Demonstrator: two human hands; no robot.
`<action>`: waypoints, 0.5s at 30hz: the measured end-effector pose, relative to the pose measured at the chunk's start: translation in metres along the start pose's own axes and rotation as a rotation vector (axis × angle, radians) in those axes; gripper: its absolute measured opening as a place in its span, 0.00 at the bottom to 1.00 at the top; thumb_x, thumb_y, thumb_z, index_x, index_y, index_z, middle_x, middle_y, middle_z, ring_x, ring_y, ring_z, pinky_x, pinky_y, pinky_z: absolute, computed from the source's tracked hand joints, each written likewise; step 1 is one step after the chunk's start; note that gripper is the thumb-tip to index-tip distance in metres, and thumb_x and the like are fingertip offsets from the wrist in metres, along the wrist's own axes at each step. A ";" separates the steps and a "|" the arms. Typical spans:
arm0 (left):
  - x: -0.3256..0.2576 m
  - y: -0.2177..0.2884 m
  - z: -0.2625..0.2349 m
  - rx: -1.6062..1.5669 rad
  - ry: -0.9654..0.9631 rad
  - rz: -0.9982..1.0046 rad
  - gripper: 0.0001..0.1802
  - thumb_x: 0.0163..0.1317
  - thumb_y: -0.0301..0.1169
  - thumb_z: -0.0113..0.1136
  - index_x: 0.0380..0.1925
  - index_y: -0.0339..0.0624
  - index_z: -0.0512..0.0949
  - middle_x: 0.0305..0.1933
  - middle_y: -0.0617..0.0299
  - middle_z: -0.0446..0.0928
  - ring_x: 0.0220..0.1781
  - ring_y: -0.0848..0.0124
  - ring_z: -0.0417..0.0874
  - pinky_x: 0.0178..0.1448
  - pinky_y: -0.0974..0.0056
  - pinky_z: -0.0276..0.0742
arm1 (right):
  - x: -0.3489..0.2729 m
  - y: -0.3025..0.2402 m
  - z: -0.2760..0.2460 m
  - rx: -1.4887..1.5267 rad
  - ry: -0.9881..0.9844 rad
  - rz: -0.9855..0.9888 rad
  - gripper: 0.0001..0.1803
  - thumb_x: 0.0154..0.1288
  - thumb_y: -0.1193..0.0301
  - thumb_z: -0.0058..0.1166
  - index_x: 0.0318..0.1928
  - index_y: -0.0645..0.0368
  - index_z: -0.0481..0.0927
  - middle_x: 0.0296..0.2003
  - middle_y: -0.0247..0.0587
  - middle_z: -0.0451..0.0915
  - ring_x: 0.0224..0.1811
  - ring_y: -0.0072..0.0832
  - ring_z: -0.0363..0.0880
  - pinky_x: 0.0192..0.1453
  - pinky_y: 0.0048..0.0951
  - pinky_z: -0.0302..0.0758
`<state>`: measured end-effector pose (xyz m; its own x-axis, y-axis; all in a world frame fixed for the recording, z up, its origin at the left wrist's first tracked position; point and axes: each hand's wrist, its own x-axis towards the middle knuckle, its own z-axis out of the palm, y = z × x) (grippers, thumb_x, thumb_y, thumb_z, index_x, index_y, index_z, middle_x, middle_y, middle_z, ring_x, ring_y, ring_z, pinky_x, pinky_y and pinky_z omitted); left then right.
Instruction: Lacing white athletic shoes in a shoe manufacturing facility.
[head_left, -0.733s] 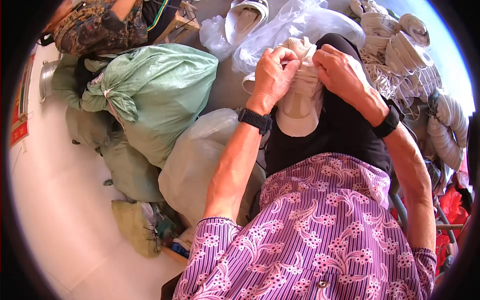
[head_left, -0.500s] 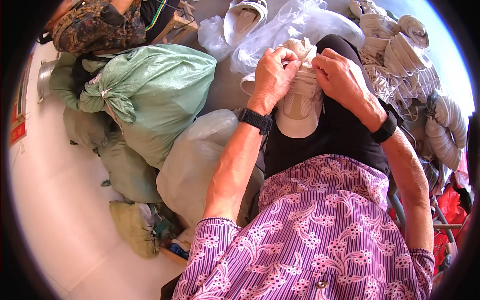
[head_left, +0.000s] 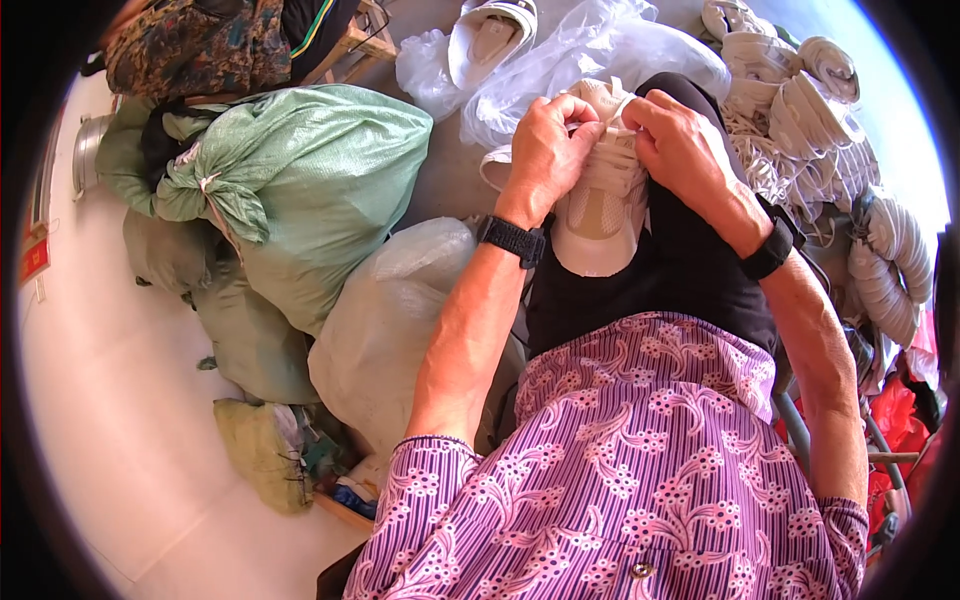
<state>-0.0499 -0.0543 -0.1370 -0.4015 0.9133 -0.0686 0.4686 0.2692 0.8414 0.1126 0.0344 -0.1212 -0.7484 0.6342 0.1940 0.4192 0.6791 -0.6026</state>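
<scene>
A pale beige sneaker (head_left: 597,225) rests toe toward me on my black-trousered lap, with mesh over the toe and laces (head_left: 618,150) across its front. My left hand (head_left: 552,158) is closed at the sneaker's left side near the opening, thumb and forefinger pinched together by the upper eyelets. On the other side, my right hand (head_left: 682,143) pinches a pale shoelace near the top of the lacing. The fingers hide part of the eyelets and lace ends.
To the left lie a tied green woven sack (head_left: 330,160) and a whitish sack (head_left: 385,320). Another shoe (head_left: 490,45) sits beside clear plastic (head_left: 600,60) ahead. Several pale shoes (head_left: 800,100) are heaped at the far right. Another person's patterned clothing (head_left: 200,50) shows at upper left.
My right hand has shifted slightly left and up at the laces. My left hand and the sneaker stay almost in place.
</scene>
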 end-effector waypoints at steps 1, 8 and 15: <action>0.000 0.000 0.000 0.000 0.002 0.009 0.08 0.54 0.29 0.65 0.31 0.37 0.79 0.32 0.61 0.74 0.32 0.75 0.75 0.39 0.68 0.74 | -0.001 -0.001 -0.001 0.036 -0.008 -0.023 0.05 0.56 0.74 0.50 0.33 0.59 0.77 0.32 0.44 0.75 0.35 0.46 0.77 0.39 0.41 0.74; -0.001 0.003 -0.002 0.036 0.006 0.056 0.08 0.53 0.29 0.65 0.31 0.37 0.79 0.33 0.60 0.74 0.31 0.74 0.75 0.39 0.67 0.74 | -0.007 -0.002 0.000 0.041 -0.003 -0.030 0.05 0.58 0.72 0.51 0.31 0.59 0.79 0.31 0.43 0.75 0.35 0.44 0.78 0.37 0.40 0.75; -0.002 0.004 -0.002 0.043 0.010 0.066 0.08 0.53 0.29 0.66 0.31 0.38 0.79 0.34 0.60 0.74 0.33 0.72 0.75 0.41 0.66 0.74 | 0.005 -0.002 0.007 -0.188 -0.049 -0.136 0.04 0.54 0.75 0.49 0.27 0.62 0.75 0.30 0.46 0.77 0.34 0.42 0.80 0.36 0.39 0.78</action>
<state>-0.0488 -0.0552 -0.1328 -0.3763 0.9265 -0.0079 0.5278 0.2213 0.8200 0.1044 0.0343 -0.1244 -0.8265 0.5170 0.2227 0.3981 0.8165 -0.4181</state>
